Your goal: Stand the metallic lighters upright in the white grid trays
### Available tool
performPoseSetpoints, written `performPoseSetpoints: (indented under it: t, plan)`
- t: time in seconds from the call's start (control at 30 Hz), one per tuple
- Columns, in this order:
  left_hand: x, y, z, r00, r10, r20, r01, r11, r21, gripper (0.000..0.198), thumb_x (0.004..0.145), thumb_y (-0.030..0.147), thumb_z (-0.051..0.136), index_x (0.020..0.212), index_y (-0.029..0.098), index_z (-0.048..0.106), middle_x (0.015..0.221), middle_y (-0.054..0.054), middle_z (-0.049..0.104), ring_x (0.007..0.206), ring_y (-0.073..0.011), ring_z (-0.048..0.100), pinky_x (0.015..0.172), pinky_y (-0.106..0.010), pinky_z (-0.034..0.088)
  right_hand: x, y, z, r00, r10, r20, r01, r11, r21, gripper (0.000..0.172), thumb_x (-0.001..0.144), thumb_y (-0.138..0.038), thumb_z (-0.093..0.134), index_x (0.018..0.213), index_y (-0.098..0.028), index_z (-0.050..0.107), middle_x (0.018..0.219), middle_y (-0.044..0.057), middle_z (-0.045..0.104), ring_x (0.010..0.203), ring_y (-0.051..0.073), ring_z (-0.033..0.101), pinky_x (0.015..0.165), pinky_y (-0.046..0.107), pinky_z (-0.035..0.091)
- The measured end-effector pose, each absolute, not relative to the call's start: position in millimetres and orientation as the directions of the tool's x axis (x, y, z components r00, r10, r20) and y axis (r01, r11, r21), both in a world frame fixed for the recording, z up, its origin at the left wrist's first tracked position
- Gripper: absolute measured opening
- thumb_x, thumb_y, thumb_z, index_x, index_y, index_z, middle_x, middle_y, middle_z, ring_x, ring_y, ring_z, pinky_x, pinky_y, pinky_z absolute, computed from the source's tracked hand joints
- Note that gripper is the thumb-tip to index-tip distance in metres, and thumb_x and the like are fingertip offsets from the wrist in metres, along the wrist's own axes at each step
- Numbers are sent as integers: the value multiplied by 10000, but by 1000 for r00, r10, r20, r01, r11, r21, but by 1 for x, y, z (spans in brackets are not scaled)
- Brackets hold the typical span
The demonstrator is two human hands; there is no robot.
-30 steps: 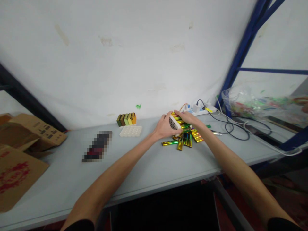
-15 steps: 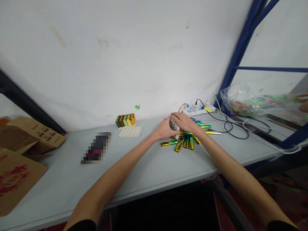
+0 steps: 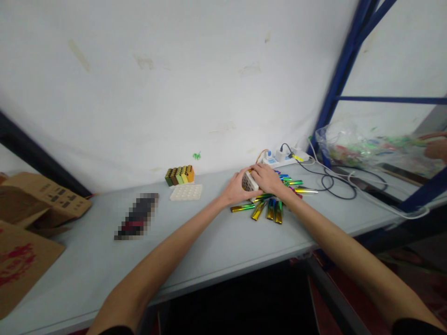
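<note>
A pale tray with round holes point(image 3: 249, 182) stands tilted between my hands. My left hand point(image 3: 236, 188) grips its left and lower edge, the thumb stretched along the bottom. On its upper right side lies my right hand point(image 3: 267, 179), fingers wrapped over the edge. Shiny gold, green and blue foil tubes point(image 3: 274, 210) lie fanned out below and to the right of the tray. Further left, a second white tray point(image 3: 186, 192) lies flat, and behind it stands a block of green, brown, yellow and orange cylinders point(image 3: 179, 175).
A blurred dark object point(image 3: 138, 216) lies left on the grey table point(image 3: 209, 246). Cardboard boxes point(image 3: 59, 197) sit at the far left. A power strip point(image 3: 286, 159), cables, a blue frame point(image 3: 337, 88) and plastic bags point(image 3: 363, 146) are at right. Another person's hand point(image 3: 436, 149) shows at the right edge.
The whole view has shifted slightly. My hands still grip the tray, which shows a little more of its holed face. The other person's hand reaches further into view.
</note>
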State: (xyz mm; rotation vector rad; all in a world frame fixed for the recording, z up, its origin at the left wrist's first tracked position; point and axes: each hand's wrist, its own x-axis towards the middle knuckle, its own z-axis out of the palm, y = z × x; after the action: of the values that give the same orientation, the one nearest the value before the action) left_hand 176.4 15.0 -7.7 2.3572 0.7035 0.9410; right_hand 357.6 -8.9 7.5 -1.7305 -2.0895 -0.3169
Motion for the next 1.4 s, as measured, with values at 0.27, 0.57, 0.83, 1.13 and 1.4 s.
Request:
performPoseSetpoints:
  t: [0.27,0.57,0.83,1.13,1.4]
  plan:
    - [184,8,-16,590,628,507,300,-754,584,909,722,533,840,1473,235,424,1363,-129,546,1302,-312,522,1157,-476,414,377,-9,3,-320,853,412,947,273,170,364,1079,-234,312,1080,-149,667,1155,152,676,1069,295,539,898,396,383]
    - [186,2,-15,585,663,468,316,-717,621,905,729,531,833,1483,253,416,1301,-119,520,1238,-292,552,1135,-468,428,400,-6,-2,-170,872,459,975,217,-52,388,1068,-226,267,915,-189,622,991,122,685,962,258,577,864,356,398]
    - [184,2,-16,584,657,476,307,-722,620,896,742,543,819,1481,224,427,1306,-136,522,1247,-303,543,1116,-454,441,417,-11,-11,25,907,421,933,130,-336,409,1052,-253,241,901,-179,615,966,124,705,922,240,607,846,321,423]
    - [181,0,-15,583,662,471,316,-718,620,887,748,544,813,1491,262,420,1336,-120,529,1263,-305,542,1111,-448,445,419,-16,-10,36,926,375,913,122,-390,435,1050,-305,284,1013,-148,688,1114,148,743,1026,247,639,915,308,434]
    - [180,2,-16,576,658,485,290,-719,631,894,742,557,816,1492,259,429,1351,-128,525,1297,-315,529,1128,-467,434,423,-21,-4,9,924,383,886,170,-431,440,1030,-346,325,902,-150,697,1029,138,763,912,252,643,831,313,445]
